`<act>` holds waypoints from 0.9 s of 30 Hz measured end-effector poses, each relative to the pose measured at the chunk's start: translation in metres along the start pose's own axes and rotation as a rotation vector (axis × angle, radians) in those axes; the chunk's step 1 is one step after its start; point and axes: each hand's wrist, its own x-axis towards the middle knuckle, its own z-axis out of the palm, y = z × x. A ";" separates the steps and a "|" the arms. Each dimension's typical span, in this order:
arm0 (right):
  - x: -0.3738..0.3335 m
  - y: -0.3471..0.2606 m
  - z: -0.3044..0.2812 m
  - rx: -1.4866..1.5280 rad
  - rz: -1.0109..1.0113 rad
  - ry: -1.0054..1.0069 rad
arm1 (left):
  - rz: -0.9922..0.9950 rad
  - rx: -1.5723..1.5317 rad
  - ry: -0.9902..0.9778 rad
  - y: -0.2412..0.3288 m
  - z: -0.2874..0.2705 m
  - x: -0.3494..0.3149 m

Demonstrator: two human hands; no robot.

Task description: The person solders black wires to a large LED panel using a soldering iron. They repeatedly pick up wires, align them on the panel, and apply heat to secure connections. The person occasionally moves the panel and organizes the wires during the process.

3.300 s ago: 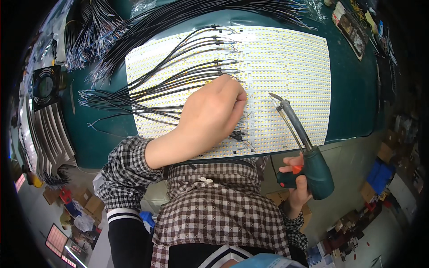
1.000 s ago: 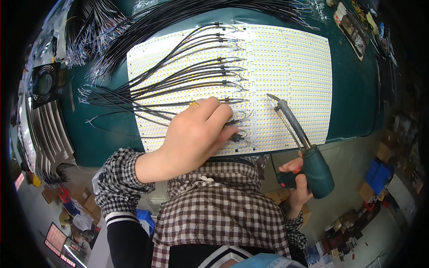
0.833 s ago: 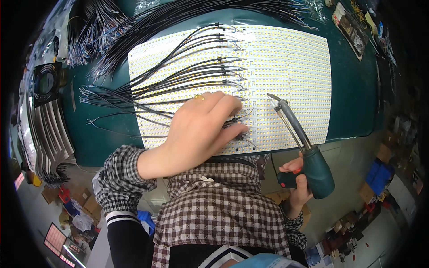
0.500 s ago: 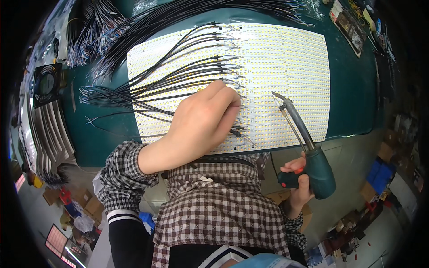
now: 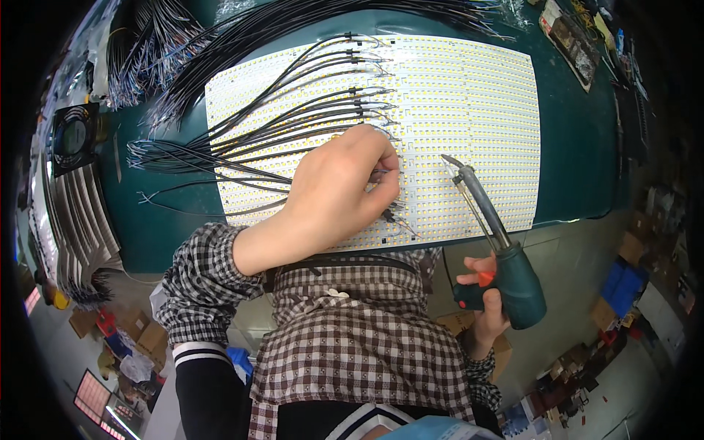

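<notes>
A white LED panel sheet (image 5: 499, 117), dotted with rows of small yellow chips, lies on the green tabletop. Black cables (image 5: 293, 117) run across its left half, their thin wire ends meeting the sheet near its middle. Over these cables my left hand (image 5: 337, 183) is closed in a pinch on a wire, mostly hidden by the fingers. My right hand (image 5: 488, 308) grips a soldering gun (image 5: 524, 286) with a dark green body and red trigger, beyond the table's near edge. Its tip (image 5: 444, 157) points up and left, over the sheet, to the right of my left hand.
A thick bundle of black cables (image 5: 293, 28) stretches along the far side, with more stripped cables (image 5: 158, 44) at the far left. A black fan (image 5: 75, 136) and stacked white strips (image 5: 84, 213) sit at the left. A worn box (image 5: 570, 44) lies at the far right.
My left hand has shifted slightly, with the gap between thumb and fingers now more visible. The soldering gun has moved a little to the left. The sheet sits slightly farther up and left.
</notes>
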 end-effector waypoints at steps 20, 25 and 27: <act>-0.005 -0.002 -0.001 0.014 0.062 -0.107 | 0.061 0.082 0.037 -0.002 0.003 0.003; -0.008 -0.001 0.003 0.039 0.085 -0.060 | 0.051 0.074 0.009 -0.001 0.003 0.004; -0.010 0.002 0.000 0.010 0.106 -0.062 | 0.024 0.050 -0.023 0.001 0.001 0.005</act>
